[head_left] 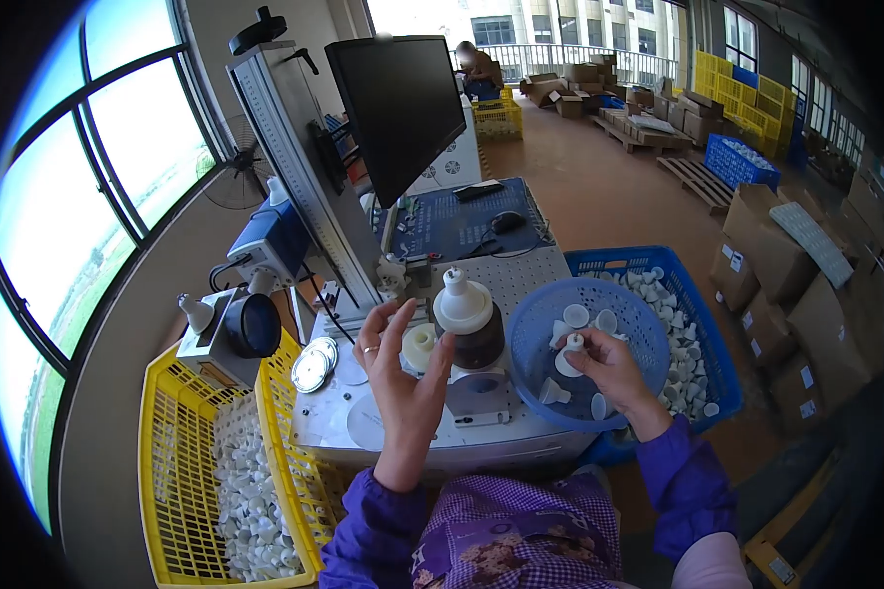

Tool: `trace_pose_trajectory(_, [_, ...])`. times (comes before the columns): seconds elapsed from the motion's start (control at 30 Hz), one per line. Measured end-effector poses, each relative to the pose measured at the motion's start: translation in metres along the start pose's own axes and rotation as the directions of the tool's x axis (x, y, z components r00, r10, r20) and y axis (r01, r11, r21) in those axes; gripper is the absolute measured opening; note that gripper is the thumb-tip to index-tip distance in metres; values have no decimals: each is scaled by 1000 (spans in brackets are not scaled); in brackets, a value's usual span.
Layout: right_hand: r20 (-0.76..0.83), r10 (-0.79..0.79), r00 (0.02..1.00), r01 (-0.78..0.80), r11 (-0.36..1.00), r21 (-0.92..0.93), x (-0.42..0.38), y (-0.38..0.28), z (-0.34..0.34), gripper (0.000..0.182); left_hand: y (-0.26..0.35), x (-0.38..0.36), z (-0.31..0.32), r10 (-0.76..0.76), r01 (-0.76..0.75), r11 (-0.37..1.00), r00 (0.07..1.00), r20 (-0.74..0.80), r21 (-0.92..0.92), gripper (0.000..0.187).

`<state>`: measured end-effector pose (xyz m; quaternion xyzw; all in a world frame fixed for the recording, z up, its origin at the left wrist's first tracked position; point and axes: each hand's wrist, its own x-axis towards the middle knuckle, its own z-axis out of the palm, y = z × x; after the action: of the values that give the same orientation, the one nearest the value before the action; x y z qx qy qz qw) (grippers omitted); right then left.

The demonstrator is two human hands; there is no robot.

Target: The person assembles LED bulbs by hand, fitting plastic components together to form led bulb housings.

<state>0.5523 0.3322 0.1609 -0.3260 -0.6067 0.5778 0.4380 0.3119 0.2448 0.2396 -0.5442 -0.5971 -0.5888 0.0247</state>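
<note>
My left hand (406,378) is raised over the front of the machine table with its fingers apart and nothing in it. Just right of it a white cup-shaped part (463,302) sits on top of a dark round holder (478,346). A pale ring-shaped piece (419,346) lies behind my left fingers. Over the blue round basket (641,319), my right hand (609,368) pinches a small white part (569,361) by its narrow end. Several more white parts (577,316) lie in that basket.
A blue crate (722,363) of white parts stands at the right, a yellow crate (182,471) at the lower left. A monitor (398,113), a metal column (309,177) and a lens unit (252,327) rise around the table. A person (478,69) sits far back.
</note>
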Motion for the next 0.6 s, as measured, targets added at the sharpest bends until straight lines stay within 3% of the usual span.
trace_pose_trajectory(0.13, [-36,-84,996,83,996,-22,12,-32,20,31,-4,38,27,-47,46,999,992,115,8,37])
trace_pose_trajectory(0.2, [-55,-185,981,180,979,-92,22,-51,34,32,-8,47,35,-82,105,989,976,201,-103,35])
trace_pose_trajectory(0.27, [-81,-208,975,202,976,-80,39,-62,49,32,-7,48,33,-89,118,975,983,158,-186,30])
trace_pose_trajectory(0.33, [-57,-354,934,350,934,-67,55,-72,67,32,-1,42,19,-145,171,855,985,91,-489,25])
trace_pose_trajectory(0.37, [-61,-353,934,349,935,-61,63,-74,77,32,1,37,12,-175,177,824,983,56,-539,21])
trace_pose_trajectory(0.4, [-38,-394,918,391,918,-71,72,-74,86,32,2,31,5,-175,178,827,983,57,-534,21])
trace_pose_trajectory(0.47, [-7,-437,900,435,897,-75,79,-74,101,31,1,19,-8,-281,250,705,958,62,-663,22])
trace_pose_trajectory(0.53, [41,-422,906,421,884,-200,82,-74,111,29,-8,7,-17,-277,229,732,960,26,-641,22])
trace_pose_trajectory(0.6, [27,-421,907,417,884,-209,83,-73,115,29,-14,-3,-24,-330,281,735,943,36,-617,22])
